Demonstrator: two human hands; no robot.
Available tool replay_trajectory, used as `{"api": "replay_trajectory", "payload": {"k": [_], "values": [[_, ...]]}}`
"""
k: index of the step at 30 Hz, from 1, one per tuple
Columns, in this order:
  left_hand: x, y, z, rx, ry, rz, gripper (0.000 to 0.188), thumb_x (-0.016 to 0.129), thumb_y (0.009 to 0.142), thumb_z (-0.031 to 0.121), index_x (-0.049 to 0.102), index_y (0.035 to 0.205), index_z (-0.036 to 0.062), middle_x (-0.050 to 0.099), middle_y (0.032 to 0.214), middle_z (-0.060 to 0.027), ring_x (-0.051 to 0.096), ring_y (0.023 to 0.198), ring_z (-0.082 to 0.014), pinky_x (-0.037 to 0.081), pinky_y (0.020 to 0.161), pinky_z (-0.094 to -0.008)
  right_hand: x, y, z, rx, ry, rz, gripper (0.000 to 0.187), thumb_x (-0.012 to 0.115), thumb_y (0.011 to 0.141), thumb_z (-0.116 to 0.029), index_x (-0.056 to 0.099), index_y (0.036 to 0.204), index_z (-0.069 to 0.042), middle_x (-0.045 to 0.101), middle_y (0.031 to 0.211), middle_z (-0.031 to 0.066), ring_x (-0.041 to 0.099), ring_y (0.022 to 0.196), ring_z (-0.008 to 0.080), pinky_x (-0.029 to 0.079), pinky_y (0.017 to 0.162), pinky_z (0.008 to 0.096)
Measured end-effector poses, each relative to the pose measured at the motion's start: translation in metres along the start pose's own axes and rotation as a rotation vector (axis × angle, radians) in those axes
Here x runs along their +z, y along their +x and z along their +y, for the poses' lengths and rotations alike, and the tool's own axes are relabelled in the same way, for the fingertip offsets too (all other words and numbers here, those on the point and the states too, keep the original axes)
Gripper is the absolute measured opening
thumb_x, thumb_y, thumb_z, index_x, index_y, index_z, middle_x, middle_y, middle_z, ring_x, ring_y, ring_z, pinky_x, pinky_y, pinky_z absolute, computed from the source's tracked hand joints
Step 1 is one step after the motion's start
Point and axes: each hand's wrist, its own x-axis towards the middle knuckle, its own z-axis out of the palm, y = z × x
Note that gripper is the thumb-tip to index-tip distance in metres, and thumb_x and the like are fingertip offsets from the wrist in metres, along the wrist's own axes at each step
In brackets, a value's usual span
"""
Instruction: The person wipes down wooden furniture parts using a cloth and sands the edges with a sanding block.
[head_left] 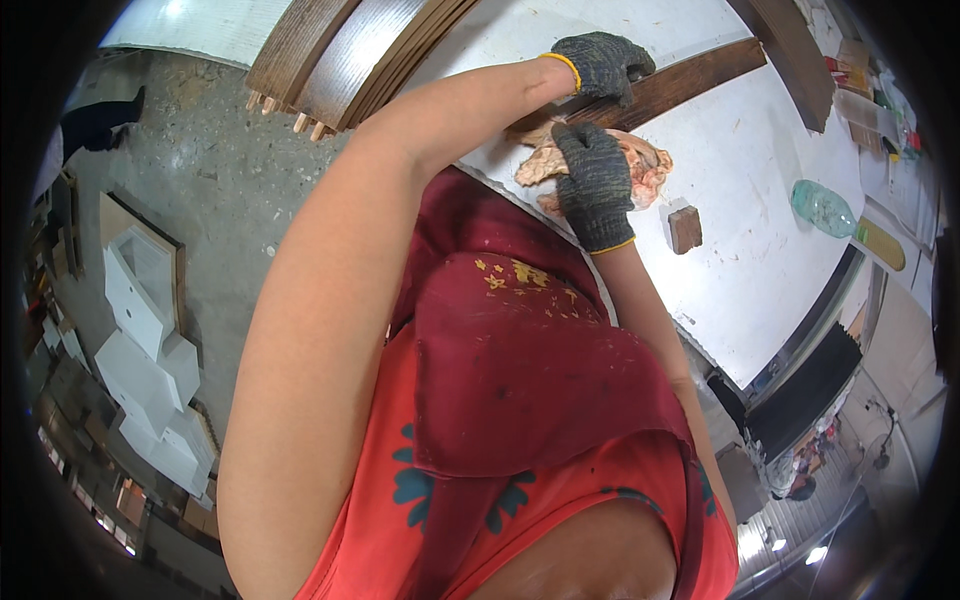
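A dark brown wooden board (695, 82) lies across the white worktop (745, 290). My left hand (603, 66), in a dark grey knit glove with a yellow cuff, is closed at the board's far side, fingers curled down against it. Nearer to me, my right hand (596, 187), gloved the same way, is closed on a crumpled cream and pinkish rag (645, 168). The rag sticks out on both sides of the hand and lies against the board's near edge. To the right of the rag sits a small brown block (686, 230).
Stacked brown boards (345, 60) with wooden dowels at their ends lie at the far left. Another brown board (790, 60) lies at the far right. A greenish clear plastic bottle (823, 208) rests near the right edge. White panels (150, 360) stand on the concrete floor at left.
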Motion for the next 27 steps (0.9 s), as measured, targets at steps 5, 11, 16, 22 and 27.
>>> {"api": "replay_trajectory", "payload": {"k": [5,11,16,22,27], "values": [[-0.003,-0.001,0.006,0.010,0.007,-0.001,0.060,0.074,0.068,0.020,0.058,0.126,0.0154,0.065,0.115,-0.0098,0.062,0.105,-0.0245,0.049,0.094,-0.0363,-0.006,-0.005,-0.009,-0.093,0.023,-0.115,0.062,0.074,0.054,-0.018,0.060,0.113,-0.009,0.059,0.102,0.0124,0.058,0.091,0.0326,0.047,0.078,0.0437],[-0.002,-0.003,-0.003,0.001,-0.050,-0.006,0.060,0.074,0.068,0.021,0.058,0.126,0.0145,0.065,0.114,-0.0095,0.062,0.105,-0.0238,0.049,0.093,-0.0357,-0.029,-0.024,-0.027,0.035,0.486,-0.071,0.037,0.066,0.068,-0.013,0.064,0.104,-0.008,0.062,0.100,0.0129,0.059,0.094,0.0311,0.046,0.082,0.0417],[-0.010,-0.006,0.010,-0.043,-0.046,-0.051,0.060,0.074,0.067,0.020,0.059,0.125,0.0129,0.065,0.116,-0.0094,0.062,0.105,-0.0234,0.049,0.092,-0.0352,-0.040,0.009,0.019,0.134,0.433,0.085,0.032,0.060,0.073,-0.017,0.066,0.104,-0.008,0.063,0.102,0.0129,0.058,0.096,0.0308,0.044,0.087,0.0419],[-0.004,0.002,-0.004,0.056,-0.080,-0.023,0.060,0.074,0.068,0.022,0.059,0.125,0.0124,0.065,0.116,-0.0110,0.063,0.103,-0.0240,0.050,0.092,-0.0352,-0.003,-0.007,-0.010,-0.155,0.156,0.037,0.045,0.063,0.072,-0.026,0.059,0.112,-0.006,0.060,0.110,0.0118,0.056,0.103,0.0314,0.042,0.093,0.0405],[-0.009,-0.009,0.005,0.030,-0.056,0.028,0.054,0.073,0.072,0.029,0.060,0.123,0.0158,0.066,0.112,-0.0086,0.062,0.102,-0.0258,0.048,0.092,-0.0364,-0.001,-0.057,-0.025,-0.145,0.437,-0.001,0.035,0.057,0.081,-0.015,0.063,0.114,-0.007,0.062,0.105,0.0116,0.058,0.101,0.0296,0.045,0.091,0.0414]]}}
